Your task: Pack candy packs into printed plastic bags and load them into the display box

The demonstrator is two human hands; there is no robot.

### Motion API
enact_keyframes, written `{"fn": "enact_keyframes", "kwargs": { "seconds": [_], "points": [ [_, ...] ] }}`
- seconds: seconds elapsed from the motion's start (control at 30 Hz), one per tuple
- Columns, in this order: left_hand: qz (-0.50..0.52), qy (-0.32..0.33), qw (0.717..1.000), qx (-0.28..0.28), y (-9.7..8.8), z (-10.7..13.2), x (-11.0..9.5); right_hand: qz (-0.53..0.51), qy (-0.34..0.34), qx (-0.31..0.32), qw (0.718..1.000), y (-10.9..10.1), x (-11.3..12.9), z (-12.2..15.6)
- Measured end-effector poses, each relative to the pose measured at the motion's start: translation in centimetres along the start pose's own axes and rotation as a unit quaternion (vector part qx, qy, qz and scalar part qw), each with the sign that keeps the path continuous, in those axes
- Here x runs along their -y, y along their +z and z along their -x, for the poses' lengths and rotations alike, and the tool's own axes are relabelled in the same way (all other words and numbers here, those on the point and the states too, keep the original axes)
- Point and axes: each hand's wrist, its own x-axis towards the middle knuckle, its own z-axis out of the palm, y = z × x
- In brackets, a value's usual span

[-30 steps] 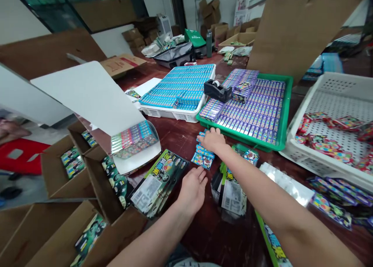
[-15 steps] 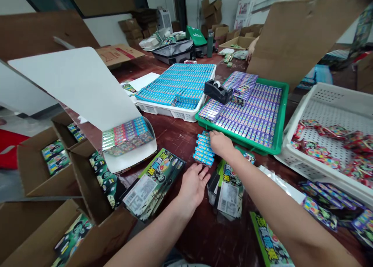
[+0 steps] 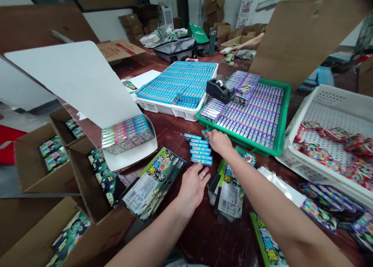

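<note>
Blue boxes (image 3: 201,150): one short row, lying on the table (image 3: 171,133) between two stacks of printed packs, left (image 3: 155,181) and right (image 3: 231,195). Right hand (image 3: 220,142): fingers curled at a tilted blue box (image 3: 205,134) at the row's far end; whether gripped or merely touched, cannot tell. Left hand (image 3: 192,184): relaxed, fingers spread, fingertips just beside the row's near end. Green tray (image 3: 286,115): beyond the right hand, holds purple boxes (image 3: 247,117).

Black tape dispenser (image 3: 219,92), upright flask (image 3: 212,44) near green flap (image 3: 198,33), stacked brown cardboard (image 3: 131,25)
</note>
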Motion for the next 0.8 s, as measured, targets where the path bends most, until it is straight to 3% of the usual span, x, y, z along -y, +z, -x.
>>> {"fn": "enact_keyframes", "kwargs": {
  "seconds": [0.1, 0.17, 0.2, 0.23, 0.27, 0.33, 0.37, 0.47, 0.53, 0.63, 0.8],
  "points": [
    [-0.037, -0.022, 0.999, -0.001, -0.4, 2.5, -1.0, 0.009, 0.007, 0.002, 1.0, 0.0, 0.5, -0.1],
    [-0.143, 0.023, 0.987, 0.076, -0.2, 4.2, -3.1, 0.013, 0.0, 0.018, 1.0, -0.2, 0.8, -0.4],
    [-0.232, 0.078, 0.959, 0.143, 0.1, 4.6, -4.6, 0.015, -0.002, 0.029, 0.999, -0.4, 0.9, -0.6],
    [-0.327, 0.151, 0.907, 0.217, 0.6, 4.6, -6.4, 0.017, -0.003, 0.039, 0.999, -0.6, 1.0, -0.9],
    [-0.425, 0.218, 0.836, 0.269, 1.3, 4.0, -8.4, 0.02, -0.003, 0.049, 0.999, -0.9, 1.1, -1.1],
    [-0.596, 0.301, 0.706, 0.235, 2.9, 1.4, -12.5, 0.025, -0.003, 0.066, 0.998, -1.6, 1.3, -1.4],
    [-0.669, 0.281, 0.661, 0.189, 3.6, -0.3, -14.5, 0.027, -0.004, 0.071, 0.997, -2.1, 1.5, -1.4],
    [-0.713, 0.232, 0.646, 0.139, 5.1, -5.6, -18.8, 0.034, -0.012, 0.078, 0.996, -3.2, 1.9, -1.3],
    [-0.715, 0.206, 0.656, 0.13, 5.2, -8.0, -19.8, 0.036, -0.025, 0.074, 0.996, -3.8, 2.2, -1.1],
    [-0.702, 0.173, 0.678, 0.13, 4.5, -10.0, -18.9, 0.036, -0.062, 0.063, 0.995, -3.9, 2.7, -1.4],
    [-0.64, 0.173, 0.735, 0.138, 4.0, -10.5, -16.3, 0.011, -0.173, 0.096, 0.98, -3.1, 2.8, -3.4]
  ]
}}
